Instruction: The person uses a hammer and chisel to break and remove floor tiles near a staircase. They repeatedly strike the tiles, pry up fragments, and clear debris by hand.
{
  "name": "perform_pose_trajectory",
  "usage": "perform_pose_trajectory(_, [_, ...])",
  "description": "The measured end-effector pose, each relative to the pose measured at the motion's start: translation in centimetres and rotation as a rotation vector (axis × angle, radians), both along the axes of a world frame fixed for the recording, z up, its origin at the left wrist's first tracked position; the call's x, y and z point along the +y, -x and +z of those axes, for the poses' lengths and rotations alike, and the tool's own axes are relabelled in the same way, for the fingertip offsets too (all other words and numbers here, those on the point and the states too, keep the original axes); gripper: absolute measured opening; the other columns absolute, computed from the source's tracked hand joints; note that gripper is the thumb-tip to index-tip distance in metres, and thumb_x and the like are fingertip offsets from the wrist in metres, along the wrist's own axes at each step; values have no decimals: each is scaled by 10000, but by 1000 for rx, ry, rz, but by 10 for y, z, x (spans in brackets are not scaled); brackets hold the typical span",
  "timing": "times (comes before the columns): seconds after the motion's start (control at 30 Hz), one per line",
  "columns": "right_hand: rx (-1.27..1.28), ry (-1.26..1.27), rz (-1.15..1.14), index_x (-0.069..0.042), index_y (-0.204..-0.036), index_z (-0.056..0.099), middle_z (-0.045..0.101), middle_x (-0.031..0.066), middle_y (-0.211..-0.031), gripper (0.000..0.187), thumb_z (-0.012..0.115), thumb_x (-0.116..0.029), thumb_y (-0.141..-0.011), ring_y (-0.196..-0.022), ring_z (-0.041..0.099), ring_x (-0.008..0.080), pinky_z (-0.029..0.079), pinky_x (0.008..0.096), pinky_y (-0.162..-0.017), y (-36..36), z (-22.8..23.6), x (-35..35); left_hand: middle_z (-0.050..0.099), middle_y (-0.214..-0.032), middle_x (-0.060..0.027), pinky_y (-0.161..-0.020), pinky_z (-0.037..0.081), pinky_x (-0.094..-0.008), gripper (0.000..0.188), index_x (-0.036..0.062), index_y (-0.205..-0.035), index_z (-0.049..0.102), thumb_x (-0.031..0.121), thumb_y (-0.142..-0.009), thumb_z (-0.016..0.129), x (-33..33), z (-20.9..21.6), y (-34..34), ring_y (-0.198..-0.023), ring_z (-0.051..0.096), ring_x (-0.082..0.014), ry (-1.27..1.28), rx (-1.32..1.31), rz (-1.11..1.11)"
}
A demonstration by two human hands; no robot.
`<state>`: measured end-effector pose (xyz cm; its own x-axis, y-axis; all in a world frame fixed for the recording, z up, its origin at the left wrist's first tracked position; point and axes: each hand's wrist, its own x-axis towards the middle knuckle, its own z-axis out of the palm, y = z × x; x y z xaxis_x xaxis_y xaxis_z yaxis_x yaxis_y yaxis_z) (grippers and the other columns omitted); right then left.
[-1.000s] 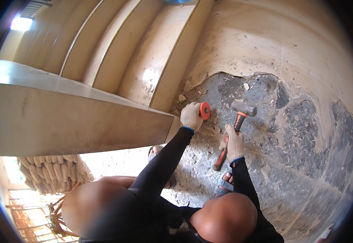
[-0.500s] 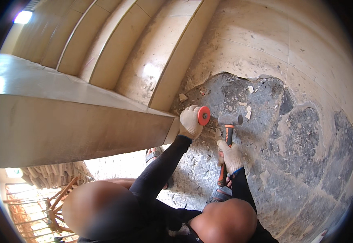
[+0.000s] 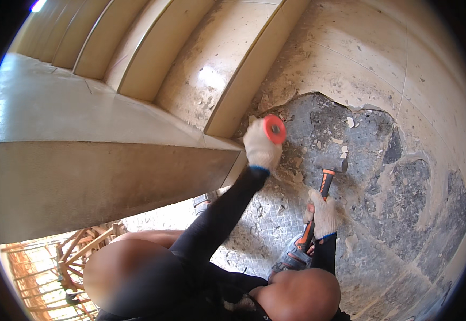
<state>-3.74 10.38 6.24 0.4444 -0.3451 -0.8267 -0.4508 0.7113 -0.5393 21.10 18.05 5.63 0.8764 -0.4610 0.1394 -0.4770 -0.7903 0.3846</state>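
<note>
My gloved left hand [image 3: 262, 147] is closed round a chisel with a round red hand guard [image 3: 274, 129] and a grey metal end in its middle. The guard covers the rest of the chisel, so its tip is hidden. It is held close to the end of the bottom step. To its right, my gloved right hand [image 3: 324, 213] grips a club hammer [image 3: 331, 163] by its black and orange handle. The hammer's grey head hangs over the broken floor, apart from the chisel.
Beige tiled steps [image 3: 233, 101] rise at the upper left beside a smooth side wall [image 3: 99, 182]. Grey mortar [image 3: 404, 192] lies bare where tiles are broken off, with loose chips [image 3: 337, 141] on it. Beige floor tiles [image 3: 356, 69] border it. A wooden frame [image 3: 78, 251] stands at lower left.
My left hand has lifted the chisel up and away, toward the bottom step. The hammer has shifted slightly right in my right hand. The whole view has also swung a little.
</note>
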Motion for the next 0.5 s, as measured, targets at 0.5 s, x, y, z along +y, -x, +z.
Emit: perform_pose_trajectory(0.5, [-2,53,107,-94,-927,569,479,-20,-610,258,723,-273,-1031,-447,476,121,390,324,-419,1,8,3,744,-1130,-129,-928,570,-497,266,96,-1079,769,148,-818,782,15,12,35,-1060,703,-393,193,-173,-12])
